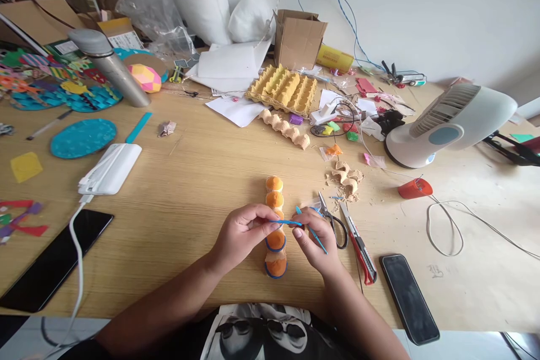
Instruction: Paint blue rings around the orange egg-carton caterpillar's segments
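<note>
Two lower cups of orange egg-carton strip (275, 261) carry blue bands. Two top cups are bare; the cup between is hidden by fingers. I judge banding roughly half done.

- **Location:** strip lies near front edge of table (189, 191), at its middle, under both hands.
- **Grip:**
  - left hand (242, 233) pinches blue paper strip (291, 223) over the cups;
  - right hand (314, 244) closed on second blue strip (324, 248), fingertips at first strip's free end.
- **Tools:** scissors (333, 224) just right of hands.
- **Containers:**
  - yellow egg tray (282, 89), toward back edge, cups empty as far as I see;
  - open cardboard box (297, 42) behind it, contents hidden.
</note>
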`<action>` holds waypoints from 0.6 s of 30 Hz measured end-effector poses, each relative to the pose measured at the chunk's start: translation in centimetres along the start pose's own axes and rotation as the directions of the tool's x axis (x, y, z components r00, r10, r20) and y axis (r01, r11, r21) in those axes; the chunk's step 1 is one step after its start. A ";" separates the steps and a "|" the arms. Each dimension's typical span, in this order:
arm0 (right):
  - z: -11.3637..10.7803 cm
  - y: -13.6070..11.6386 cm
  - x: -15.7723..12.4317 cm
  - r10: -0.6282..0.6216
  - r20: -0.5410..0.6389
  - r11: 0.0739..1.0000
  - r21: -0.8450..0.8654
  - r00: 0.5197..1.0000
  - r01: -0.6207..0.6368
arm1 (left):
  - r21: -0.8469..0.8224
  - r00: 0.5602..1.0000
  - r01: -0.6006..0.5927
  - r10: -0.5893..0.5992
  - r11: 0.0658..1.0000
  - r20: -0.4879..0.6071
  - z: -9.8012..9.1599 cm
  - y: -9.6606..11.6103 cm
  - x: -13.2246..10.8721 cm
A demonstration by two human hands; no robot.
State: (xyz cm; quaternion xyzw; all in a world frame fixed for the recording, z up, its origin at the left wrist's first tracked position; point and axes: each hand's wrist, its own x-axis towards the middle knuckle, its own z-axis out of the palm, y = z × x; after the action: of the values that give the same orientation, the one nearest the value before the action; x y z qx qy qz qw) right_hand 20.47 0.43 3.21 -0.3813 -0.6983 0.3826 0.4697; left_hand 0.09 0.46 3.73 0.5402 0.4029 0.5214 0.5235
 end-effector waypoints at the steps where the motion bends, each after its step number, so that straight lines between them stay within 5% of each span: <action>1: 0.0 0.1 0.0 -0.004 -0.005 1.000 -0.001 1.000 0.004 | 0.004 1.000 -0.010 0.010 1.000 0.000 0.0 0.1 0.0; 6: 0.0 0.4 -0.1 -0.016 -0.016 0.998 -0.059 1.000 0.015 | -0.019 1.000 -0.013 0.013 1.000 0.004 0.0 0.2 0.1; 11: 0.0 0.5 0.2 -0.024 -0.015 0.991 -0.135 1.000 0.022 | -0.171 0.980 0.194 -0.182 0.966 0.084 -0.4 -0.6 0.2; 18: 0.5 1.4 0.9 -0.001 -0.001 0.973 -0.229 1.000 0.001 | -0.164 0.969 0.234 -0.243 0.958 -0.034 -0.7 -2.0 1.0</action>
State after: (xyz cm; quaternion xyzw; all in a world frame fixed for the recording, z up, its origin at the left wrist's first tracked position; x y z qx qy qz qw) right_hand 20.00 1.75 2.15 -0.4328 -0.7376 0.2991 0.4233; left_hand -0.21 1.84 1.87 0.4300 0.4364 0.4992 0.6127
